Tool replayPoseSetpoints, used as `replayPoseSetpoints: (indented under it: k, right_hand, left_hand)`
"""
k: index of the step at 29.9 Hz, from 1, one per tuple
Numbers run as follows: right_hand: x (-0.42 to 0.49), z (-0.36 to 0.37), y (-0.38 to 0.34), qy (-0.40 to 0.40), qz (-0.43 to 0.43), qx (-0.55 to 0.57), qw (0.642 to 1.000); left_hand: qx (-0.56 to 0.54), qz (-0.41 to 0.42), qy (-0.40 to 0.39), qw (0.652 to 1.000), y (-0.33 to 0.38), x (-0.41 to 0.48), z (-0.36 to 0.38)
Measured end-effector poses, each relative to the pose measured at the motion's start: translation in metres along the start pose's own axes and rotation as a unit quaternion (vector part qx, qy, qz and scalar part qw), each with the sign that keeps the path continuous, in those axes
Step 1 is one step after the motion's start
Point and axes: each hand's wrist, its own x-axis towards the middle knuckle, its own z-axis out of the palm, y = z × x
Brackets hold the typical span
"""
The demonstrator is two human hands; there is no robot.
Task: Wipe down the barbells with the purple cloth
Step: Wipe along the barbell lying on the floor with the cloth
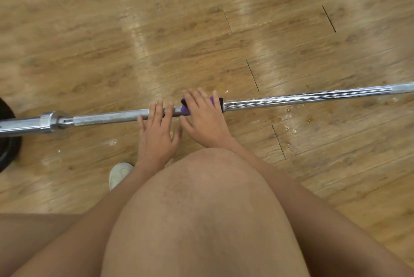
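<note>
Just one purple cloth [185,109] covers one barbell [291,99], under the right hand [204,118].

I see a wood-plank floor [201,30], a barbell [291,100] crossing it from 9 to 3 o'clock, a black weight plate [6,142] at 9, and a white shoe [118,173] at 7.

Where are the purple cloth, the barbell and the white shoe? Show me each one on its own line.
purple cloth [186,110], head view, on its exposed purple corner.
barbell [291,99], head view, on the bare shiny shaft.
white shoe [119,175], head view, on the toe part.
</note>
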Motion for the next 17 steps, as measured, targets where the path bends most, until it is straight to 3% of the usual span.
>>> replayPoseSetpoints:
  k: [8, 12, 17]
  right_hand:
    - [-0.006, 0.024, 0.020, 0.040, 0.003, -0.113, 0.993]
    - [-0.007, 0.019, 0.033, 0.054, -0.012, -0.105, 0.993]
    - [-0.017, 0.009, 0.055, 0.086, 0.038, -0.079, 0.992]
  left_hand:
    - [-0.047, -0.051, 0.006, 0.998, 0.004, 0.014, 0.001]
    - [-0.040, -0.068, 0.023, 0.997, 0.011, 0.018, 0.002]
    - [-0.050, -0.092, 0.024, 0.994, 0.021, 0.022, 0.001]
